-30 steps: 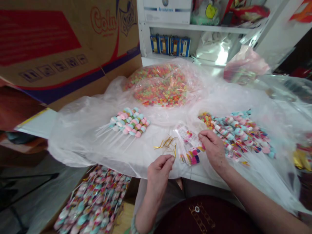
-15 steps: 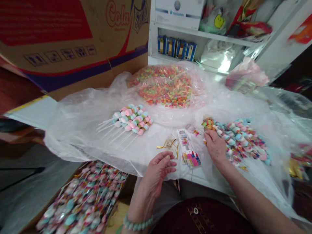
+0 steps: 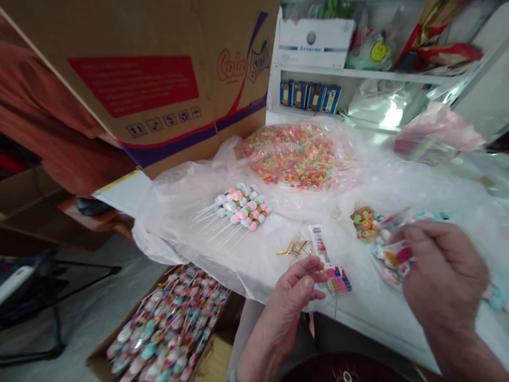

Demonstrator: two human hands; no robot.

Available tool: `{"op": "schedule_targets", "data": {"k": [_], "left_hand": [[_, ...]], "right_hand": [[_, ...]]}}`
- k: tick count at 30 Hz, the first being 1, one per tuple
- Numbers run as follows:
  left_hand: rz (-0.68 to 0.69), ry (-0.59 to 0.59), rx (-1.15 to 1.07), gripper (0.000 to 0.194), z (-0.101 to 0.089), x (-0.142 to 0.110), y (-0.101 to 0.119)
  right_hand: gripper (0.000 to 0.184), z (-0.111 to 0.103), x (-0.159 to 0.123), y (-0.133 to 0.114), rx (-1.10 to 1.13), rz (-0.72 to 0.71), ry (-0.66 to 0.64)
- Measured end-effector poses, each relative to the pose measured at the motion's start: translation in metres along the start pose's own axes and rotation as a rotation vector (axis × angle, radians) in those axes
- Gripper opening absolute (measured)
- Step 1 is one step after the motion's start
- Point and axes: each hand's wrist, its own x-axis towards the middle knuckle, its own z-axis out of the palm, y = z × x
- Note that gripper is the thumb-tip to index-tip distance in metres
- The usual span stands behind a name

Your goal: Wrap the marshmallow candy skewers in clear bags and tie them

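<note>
My left hand [image 3: 299,286] hovers at the table's front edge, fingers apart and holding nothing. Just beyond its fingertips lie flat printed plastic sleeves [image 3: 338,279] and a few gold twist ties [image 3: 296,247]. Raised above the right side of the table, my right hand [image 3: 445,270] pinches a clear plastic sleeve [image 3: 398,254] with pink and orange print; what it contains I cannot make out. Behind that hand, partly hidden, are wrapped marshmallow skewers [image 3: 433,216] and a heap of coloured candy rings [image 3: 363,223]. Unwrapped marshmallow skewers [image 3: 242,206] lie at centre left.
A large bag of candy rings [image 3: 294,159] rests at the back, beside a tall cardboard box [image 3: 167,95]. Below the table's left front, a carton [image 3: 170,323] holds many wrapped skewers. Shelves [image 3: 382,74] stand behind. A person in a rust-coloured garment [image 3: 51,122] is at left.
My right hand has lifted from beside the candy rings toward me, with a printed sleeve in its fingers. My left hand stays near the flat sleeves. The whole view has shifted left.
</note>
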Motion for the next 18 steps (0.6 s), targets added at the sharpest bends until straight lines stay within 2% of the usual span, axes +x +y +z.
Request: {"op": "schedule_targets", "data": {"k": [2,3,4,6,8,10,13,15,18], "left_hand": [[0.059,-0.037,-0.114,0.057,0.004,-0.004,0.005],[0.083,-0.015,-0.165,0.056,0.004,-0.006,0.008],[0.101,0.035,-0.205,0.051,0.001,-0.008,0.011],[0.124,0.193,-0.259,0.040,-0.009,-0.011,0.015],[0.153,0.365,-0.296,0.032,-0.025,-0.013,0.019],[0.224,0.505,-0.315,0.030,-0.043,-0.015,0.024],[0.343,0.642,-0.251,0.029,-0.071,-0.020,0.036],[0.380,0.705,-0.171,0.027,-0.086,-0.025,0.044],[0.371,0.761,-0.106,0.027,-0.101,-0.030,0.051]], "right_hand": [[0.021,0.028,-0.019,-0.023,0.240,0.151,-0.299],[0.021,0.044,-0.030,-0.030,0.334,0.231,-0.473],[0.020,0.061,-0.041,-0.035,0.422,0.307,-0.600],[0.019,0.091,-0.061,-0.040,0.569,0.427,-0.761],[0.016,0.114,-0.075,-0.042,0.624,0.483,-0.839],[0.012,0.132,-0.082,-0.048,0.602,0.471,-0.910],[0.012,0.158,-0.080,-0.065,0.578,0.470,-1.022],[0.010,0.179,-0.073,-0.080,0.642,0.603,-1.070],[0.012,0.216,-0.059,-0.102,0.835,0.997,-1.150]]}}
